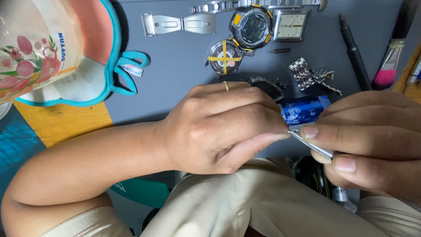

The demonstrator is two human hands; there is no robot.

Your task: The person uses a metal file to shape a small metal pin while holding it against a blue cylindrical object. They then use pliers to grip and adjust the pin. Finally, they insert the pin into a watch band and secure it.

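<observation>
A slim metal tool (312,144) is pinched in the right hand (372,140) fingers, left hand (223,127) fingers closed at its tip for steadiness, digital watch (251,27) lying at 12 o'clock on the desk (175,66).

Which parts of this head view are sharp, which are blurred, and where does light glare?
Head view: even, soft light with faint shadows; left hand and right hand sharp, the metal strip glinting; the floral cup at top left close and soft; watches clear.
</observation>
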